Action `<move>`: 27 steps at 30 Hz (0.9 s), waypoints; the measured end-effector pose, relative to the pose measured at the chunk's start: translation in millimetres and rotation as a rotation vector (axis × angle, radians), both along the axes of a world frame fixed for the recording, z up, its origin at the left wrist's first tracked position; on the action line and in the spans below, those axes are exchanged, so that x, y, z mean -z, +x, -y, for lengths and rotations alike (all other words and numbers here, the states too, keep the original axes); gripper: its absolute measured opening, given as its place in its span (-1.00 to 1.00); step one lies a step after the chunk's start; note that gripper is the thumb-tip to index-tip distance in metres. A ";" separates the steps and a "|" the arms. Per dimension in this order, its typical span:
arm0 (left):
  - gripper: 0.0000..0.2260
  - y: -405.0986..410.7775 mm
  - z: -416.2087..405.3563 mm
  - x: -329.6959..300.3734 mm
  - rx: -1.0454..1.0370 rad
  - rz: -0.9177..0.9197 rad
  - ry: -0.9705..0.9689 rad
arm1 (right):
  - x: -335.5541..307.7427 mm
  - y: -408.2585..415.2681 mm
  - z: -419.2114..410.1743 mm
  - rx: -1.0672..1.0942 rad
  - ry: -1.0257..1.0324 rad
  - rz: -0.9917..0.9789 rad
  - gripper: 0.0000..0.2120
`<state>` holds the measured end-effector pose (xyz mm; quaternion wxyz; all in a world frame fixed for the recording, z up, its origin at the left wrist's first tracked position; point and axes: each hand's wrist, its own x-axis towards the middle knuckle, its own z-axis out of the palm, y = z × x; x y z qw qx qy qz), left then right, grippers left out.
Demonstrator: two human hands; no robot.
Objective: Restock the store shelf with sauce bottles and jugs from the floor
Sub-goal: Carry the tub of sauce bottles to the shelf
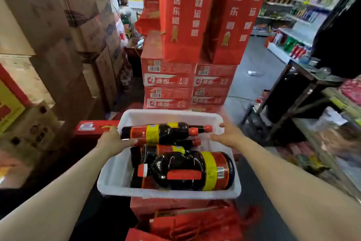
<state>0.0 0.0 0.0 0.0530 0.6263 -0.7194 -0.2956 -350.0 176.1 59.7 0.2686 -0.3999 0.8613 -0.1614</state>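
A white plastic bin (170, 193) rests on red cartons in front of me. In it lie dark sauce bottles with red caps and red-and-yellow labels: one bottle (156, 132) lies across the top and another (166, 149) sits under it. A big dark jug (187, 170) with a red handle lies at the near end. My left hand (112, 141) grips the bin's left wall, thumb inside by the top bottle's base. My right hand (228, 135) is at the bin's right rim with its fingers spread and straight.
Stacked red cartons (168, 80) topped by tall red gift bags (185, 18) stand just behind the bin. Brown cardboard boxes (58, 45) tower on the left. A dark wooden stand (293, 94) and stocked store shelves (304, 16) line the right, with grey aisle floor (252, 76) between.
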 end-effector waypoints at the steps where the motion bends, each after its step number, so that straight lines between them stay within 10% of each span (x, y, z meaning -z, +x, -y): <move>1: -0.12 -2.8 2.9 1.7 -0.027 -0.044 0.016 | 0.8 -0.2 3.0 0.011 0.010 0.000 -0.18; 7: 0.12 -9.6 18.5 13.2 -0.183 -0.219 0.183 | 25.8 -12.3 14.7 0.152 -0.007 0.186 0.31; 13: 0.16 -21.9 15.6 26.5 -0.421 -0.096 0.255 | 32.0 -6.8 16.8 0.273 -0.005 0.294 -0.04; 23: 0.38 3.1 -23.5 17.8 -0.483 -0.122 0.333 | 37.6 5.7 6.7 0.285 -0.017 0.344 0.15; 27: 0.13 18.7 -60.2 13.5 -0.523 -0.108 0.320 | 33.4 18.3 -9.3 0.228 0.089 0.386 0.15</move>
